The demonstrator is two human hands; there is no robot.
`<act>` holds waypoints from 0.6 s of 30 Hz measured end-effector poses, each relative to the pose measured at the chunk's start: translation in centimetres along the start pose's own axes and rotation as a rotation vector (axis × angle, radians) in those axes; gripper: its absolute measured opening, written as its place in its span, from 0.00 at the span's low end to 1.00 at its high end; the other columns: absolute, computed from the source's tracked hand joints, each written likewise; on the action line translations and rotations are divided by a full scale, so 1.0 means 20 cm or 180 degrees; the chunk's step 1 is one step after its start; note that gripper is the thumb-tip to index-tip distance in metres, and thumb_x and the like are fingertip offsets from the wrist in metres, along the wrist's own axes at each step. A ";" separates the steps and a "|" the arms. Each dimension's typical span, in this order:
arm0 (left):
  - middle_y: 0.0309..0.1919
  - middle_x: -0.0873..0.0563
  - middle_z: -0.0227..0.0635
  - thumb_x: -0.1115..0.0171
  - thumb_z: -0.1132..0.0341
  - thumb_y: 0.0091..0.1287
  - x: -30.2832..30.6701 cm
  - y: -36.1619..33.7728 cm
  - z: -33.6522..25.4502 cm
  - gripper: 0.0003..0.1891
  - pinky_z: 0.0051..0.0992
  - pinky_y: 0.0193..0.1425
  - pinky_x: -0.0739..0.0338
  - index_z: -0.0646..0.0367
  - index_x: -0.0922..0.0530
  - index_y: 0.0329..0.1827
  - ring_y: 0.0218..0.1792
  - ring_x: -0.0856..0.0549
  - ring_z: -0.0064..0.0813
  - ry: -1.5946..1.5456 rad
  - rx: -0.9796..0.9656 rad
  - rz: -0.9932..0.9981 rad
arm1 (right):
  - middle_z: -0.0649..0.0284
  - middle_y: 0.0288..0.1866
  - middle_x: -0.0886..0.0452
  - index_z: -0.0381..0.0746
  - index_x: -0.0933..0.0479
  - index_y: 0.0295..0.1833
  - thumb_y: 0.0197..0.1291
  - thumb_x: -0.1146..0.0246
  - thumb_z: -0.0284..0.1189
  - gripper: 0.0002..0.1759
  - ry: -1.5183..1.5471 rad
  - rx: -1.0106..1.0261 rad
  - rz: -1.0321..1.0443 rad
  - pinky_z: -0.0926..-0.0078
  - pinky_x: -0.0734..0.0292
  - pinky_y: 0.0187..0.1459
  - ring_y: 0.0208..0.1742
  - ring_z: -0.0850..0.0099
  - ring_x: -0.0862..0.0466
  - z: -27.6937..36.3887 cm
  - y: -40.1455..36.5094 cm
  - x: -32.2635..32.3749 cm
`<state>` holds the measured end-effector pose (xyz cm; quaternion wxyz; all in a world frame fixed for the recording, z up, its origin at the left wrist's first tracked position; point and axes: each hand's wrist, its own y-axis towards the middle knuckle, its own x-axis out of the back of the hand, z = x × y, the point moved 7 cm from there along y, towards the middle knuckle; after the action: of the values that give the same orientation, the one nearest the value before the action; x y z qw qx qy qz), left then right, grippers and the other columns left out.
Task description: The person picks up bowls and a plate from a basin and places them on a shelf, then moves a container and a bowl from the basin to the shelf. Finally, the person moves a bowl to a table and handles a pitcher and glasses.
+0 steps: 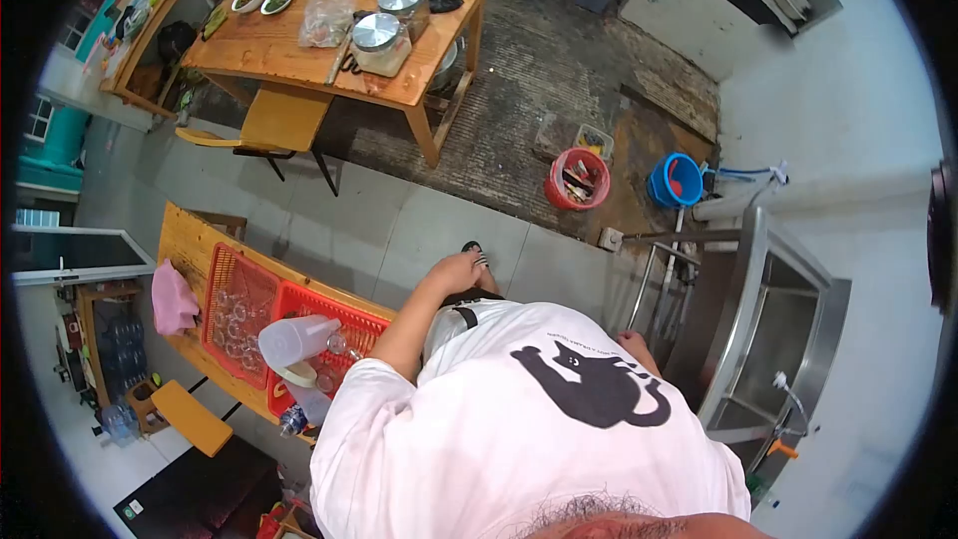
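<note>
Standing between a wooden bench (186,240) on the left and a steel sink (750,279) on the right, the person has both hands close to the body. The left hand (454,269) hangs by the waist with its fingers loosely bent and nothing in it that shows. The right hand (631,341) peeks out past the edge of the white shirt (469,439), too hidden to tell whether it is slack or clenched.

The nearest things on the left are a pale plastic jug (296,338) lying tilted across the rim of a red crate (351,311) and a second red crate (232,284) beside it. Both crates are packed with glasses (238,319). A pink cloth (172,299) lies on the bench just left of them.

As I judge it, the jug sits unsteadily, so any handling there goes best with one hand steadying it first, and with glasses lifted straight up rather than dragged.

Farther off, a red bucket (577,180) and a blue bucket (676,180) stand on darker, possibly wet floor, which calls for careful footing. At the far end are a chair (284,120) and a wooden table (299,50) bearing lidded pots (377,32)
</note>
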<state>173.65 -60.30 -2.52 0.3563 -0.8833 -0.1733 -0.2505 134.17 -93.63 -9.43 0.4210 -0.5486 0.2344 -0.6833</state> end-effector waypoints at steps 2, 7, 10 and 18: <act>0.43 0.16 0.49 0.47 0.56 0.66 0.14 0.10 0.11 0.22 0.39 0.53 0.24 0.63 0.25 0.56 0.47 0.17 0.47 -0.0084 0.0077 -0.0165 | 0.57 0.37 0.16 0.35 0.23 0.51 0.59 0.42 0.35 0.19 -0.0431 0.0332 -0.0086 0.72 0.22 0.38 0.36 0.68 0.16 0.20 0.20 0.04; 0.46 0.16 0.50 0.46 0.58 0.66 0.36 0.21 0.40 0.22 0.37 0.54 0.24 0.65 0.25 0.56 0.47 0.17 0.46 -0.0134 0.0284 -0.0765 | 0.57 0.41 0.17 0.34 0.24 0.52 0.62 0.43 0.31 0.16 -0.0022 0.0879 -0.0047 0.72 0.22 0.40 0.38 0.70 0.16 0.67 0.64 0.06; 0.47 0.17 0.51 0.46 0.57 0.67 0.46 0.22 0.45 0.23 0.36 0.54 0.25 0.66 0.27 0.57 0.47 0.17 0.46 -0.0518 0.0575 -0.0609 | 0.59 0.40 0.17 0.33 0.25 0.52 0.63 0.44 0.29 0.14 0.0258 0.1214 0.0135 0.73 0.22 0.39 0.39 0.72 0.16 1.10 0.72 0.07; 0.51 0.19 0.47 0.41 0.59 0.65 0.69 0.36 0.67 0.24 0.33 0.52 0.23 0.64 0.30 0.61 0.48 0.16 0.39 -0.1778 0.1166 -0.1754 | 0.56 0.42 0.16 0.34 0.23 0.51 0.61 0.43 0.27 0.14 -0.1325 0.2045 0.0387 0.71 0.22 0.45 0.42 0.68 0.16 2.12 1.08 0.12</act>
<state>192.62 -53.83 -6.85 0.3665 -0.7601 -0.5341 -0.0527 181.00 -101.19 -12.79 0.6497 -0.5009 -0.0499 -0.5697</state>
